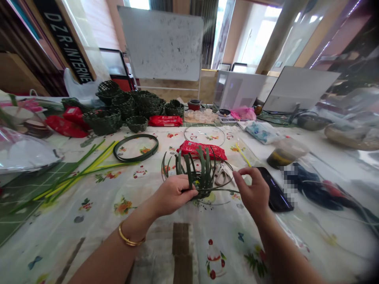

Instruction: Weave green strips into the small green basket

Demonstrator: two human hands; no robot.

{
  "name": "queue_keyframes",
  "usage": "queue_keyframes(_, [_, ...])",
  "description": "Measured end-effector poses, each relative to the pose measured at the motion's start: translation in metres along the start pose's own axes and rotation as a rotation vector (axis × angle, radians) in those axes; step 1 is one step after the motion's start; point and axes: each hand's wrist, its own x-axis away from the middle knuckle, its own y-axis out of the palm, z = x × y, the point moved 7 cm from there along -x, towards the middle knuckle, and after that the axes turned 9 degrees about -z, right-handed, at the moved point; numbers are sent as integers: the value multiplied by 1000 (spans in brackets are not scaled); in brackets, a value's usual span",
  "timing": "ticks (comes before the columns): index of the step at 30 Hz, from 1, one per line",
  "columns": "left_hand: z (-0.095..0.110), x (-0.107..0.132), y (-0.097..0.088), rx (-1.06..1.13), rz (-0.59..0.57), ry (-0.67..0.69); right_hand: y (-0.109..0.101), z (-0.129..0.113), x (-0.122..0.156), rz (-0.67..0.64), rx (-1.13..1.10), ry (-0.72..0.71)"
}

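Note:
A small, part-woven dark green basket [204,185] sits before me, its upright strips standing loose and curving at the top. My left hand [179,189] pinches its near left side, thumb and fingers closed on the weave. A thin green strip [223,190] runs from there to the right. My right hand [254,191] is curled at the strip's far end, fingers closed around it; the exact contact is partly hidden. Scissors [220,175] with pale handles lie just behind the basket, and a red packet [201,150] lies beyond them.
A coiled green band [136,136] and loose green and yellow strips [85,169] lie to the left. Finished green baskets [127,104] are piled at the back. On the right are a black phone [274,189] and a plastic cup of dark contents [281,154].

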Motion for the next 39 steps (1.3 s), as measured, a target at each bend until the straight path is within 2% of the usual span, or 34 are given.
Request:
queue_keyframes(1, [0,-1,3,-15,-19,-2,0,-21,6,20,79,-192])
queue_keyframes(2, [1,-1,5,-27,-40,-6,6,-39,12,-30,136,-363])
queue_keyframes(4, [1,-2,9,-41,-68,-12,28,-63,27,-235,242,-587])
queue_keyframes(5, [1,-2,10,-44,-73,-16,37,-69,33,-310,307,-646])
queue_keyframes(7, [0,-1,8,-40,-54,-40,49,-73,40,-380,410,-708])
queue_keyframes(10, [-1,0,0,48,29,-99,50,-73,44,-365,424,-744])
queue_keyframes(15, [-3,4,-12,273,155,-229,43,-74,49,-404,288,-722])
queue_keyframes(19, [-8,5,-13,403,178,-294,45,-77,51,-466,243,-699])
queue_keyframes(22, [-15,6,-10,421,190,-360,48,-73,45,-515,117,-602])
queue_keyframes(24, [-18,7,-10,345,262,-383,52,-67,40,-550,-7,-481])
queue_keyframes(25, [-18,9,-13,272,339,-381,55,-63,39,-563,-63,-416])
queue_keyframes(27, [-11,14,-22,50,534,-323,63,-55,38,-572,-133,-304])
queue_keyframes(28, [-5,17,-24,-85,602,-277,68,-51,38,-572,-144,-264])
queue_keyframes(29, [1,17,-23,-213,622,-230,73,-48,38,-576,-143,-235])
queue_keyframes(31, [5,12,-16,-380,530,-170,83,-41,39,-587,-127,-196])
queue_keyframes(34, [-4,6,-8,-403,361,-183,92,-35,38,-605,-105,-170])
queue_keyframes(36, [-7,5,-9,-394,339,-165,93,-34,37,-600,-106,-167])
queue_keyframes(39, [1,3,-8,-418,297,-17,88,-36,33,-565,-136,-151])
